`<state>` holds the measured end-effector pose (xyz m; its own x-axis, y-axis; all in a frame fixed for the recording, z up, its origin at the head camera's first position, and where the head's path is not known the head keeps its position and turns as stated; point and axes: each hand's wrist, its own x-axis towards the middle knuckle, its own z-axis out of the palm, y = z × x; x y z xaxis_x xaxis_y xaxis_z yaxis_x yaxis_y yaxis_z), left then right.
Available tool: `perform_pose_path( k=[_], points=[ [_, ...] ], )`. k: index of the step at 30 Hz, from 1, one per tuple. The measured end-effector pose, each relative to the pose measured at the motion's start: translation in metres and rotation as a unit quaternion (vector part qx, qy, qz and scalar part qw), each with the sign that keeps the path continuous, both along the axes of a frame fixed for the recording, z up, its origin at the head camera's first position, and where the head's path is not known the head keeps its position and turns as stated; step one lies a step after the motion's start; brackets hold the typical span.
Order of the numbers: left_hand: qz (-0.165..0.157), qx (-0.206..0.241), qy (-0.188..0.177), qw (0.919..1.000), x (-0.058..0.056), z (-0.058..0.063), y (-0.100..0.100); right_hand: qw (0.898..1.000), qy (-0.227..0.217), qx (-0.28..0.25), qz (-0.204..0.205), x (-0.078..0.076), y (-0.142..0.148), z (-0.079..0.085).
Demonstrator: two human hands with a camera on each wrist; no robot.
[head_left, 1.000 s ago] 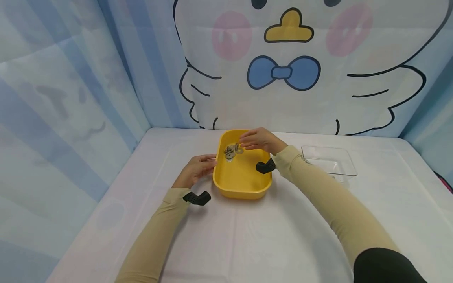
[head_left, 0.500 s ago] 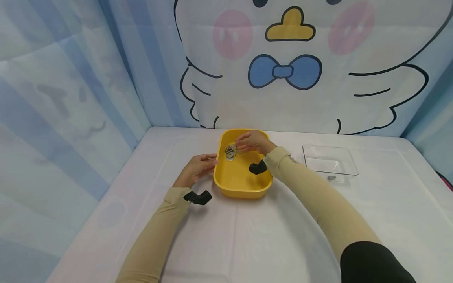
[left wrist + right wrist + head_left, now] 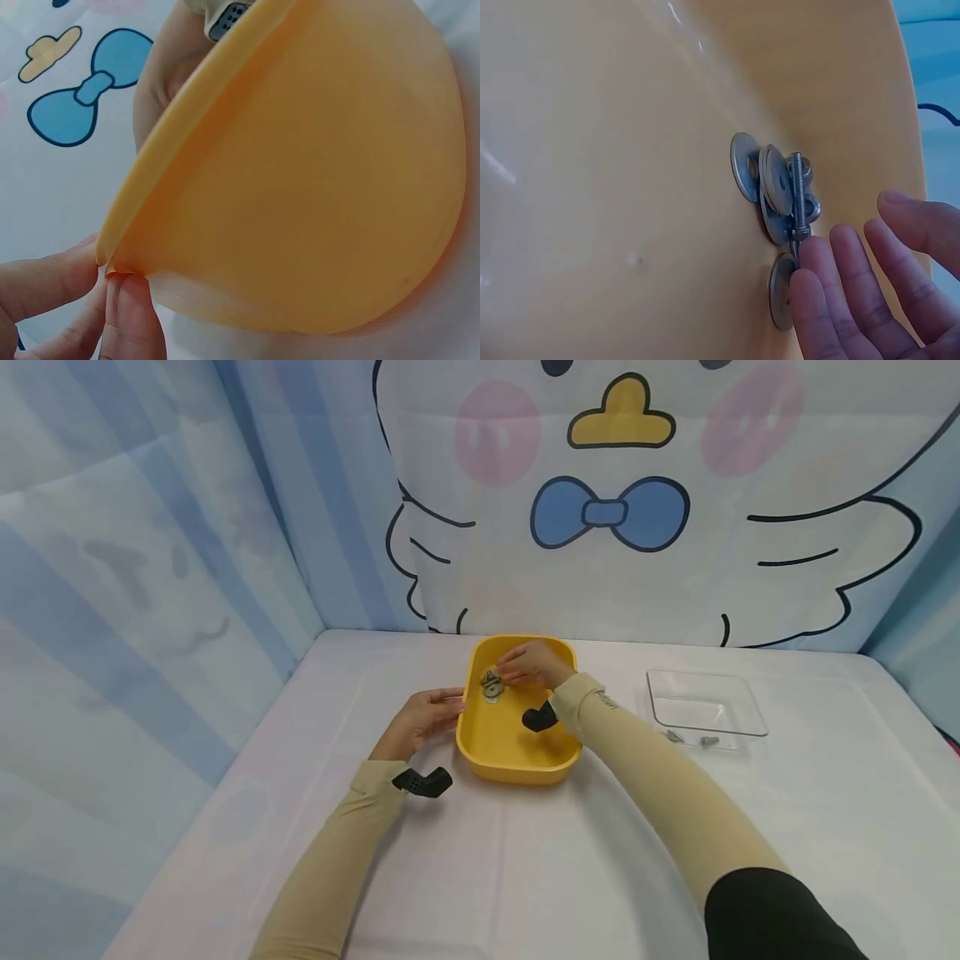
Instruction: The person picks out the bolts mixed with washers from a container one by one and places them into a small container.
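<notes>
A yellow plastic bin [image 3: 517, 743] stands on the table. My left hand [image 3: 429, 717] is at its left side; in the left wrist view thumb and fingertips pinch the rim [image 3: 176, 124]. Inside, toward the far left, lies a small heap of metal hardware: large flat washers [image 3: 744, 166], a bolt [image 3: 798, 195] and nuts [image 3: 810, 208]. My right hand [image 3: 531, 663] reaches into the bin beside this heap. Its fingers [image 3: 855, 292] are extended and slightly bent, with fingertips right at the washers and bolt, thumb apart. Part of the heap is hidden behind the fingers.
To the right stands a clear plastic box [image 3: 708, 702] with two small metal pieces [image 3: 708, 742] showing at its near side. A white cloth covers the table [image 3: 600, 877]. Behind it hangs a cartoon-printed curtain [image 3: 480, 568].
My right hand has moved left and slightly down, to the hardware heap. As the right forearm shifted left, small metal pieces by the clear box came into view. My left hand stays at the rim.
</notes>
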<state>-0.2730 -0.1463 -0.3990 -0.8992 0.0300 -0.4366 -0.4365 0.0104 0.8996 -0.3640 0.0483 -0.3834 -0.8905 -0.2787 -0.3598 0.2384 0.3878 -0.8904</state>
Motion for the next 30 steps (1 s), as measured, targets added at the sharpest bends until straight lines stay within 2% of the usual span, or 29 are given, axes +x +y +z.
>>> perform_pose_path(
  k=[13,20,30],
  points=[
    [0.006,-0.006,0.001,1.0,0.0003,0.0007,0.0019,0.998,0.027,0.054,0.014,-0.0043,-0.0047,-0.005],
    [0.013,0.017,-0.005,0.9998,-0.0016,-0.0003,0.0024,0.998,0.021,0.065,0.005,-0.0051,-0.0066,-0.0051],
    [-0.004,0.006,0.013,0.9999,0.0001,-0.0018,0.0008,0.993,0.055,0.097,0.029,0.0003,-0.0061,-0.004]
  ],
)
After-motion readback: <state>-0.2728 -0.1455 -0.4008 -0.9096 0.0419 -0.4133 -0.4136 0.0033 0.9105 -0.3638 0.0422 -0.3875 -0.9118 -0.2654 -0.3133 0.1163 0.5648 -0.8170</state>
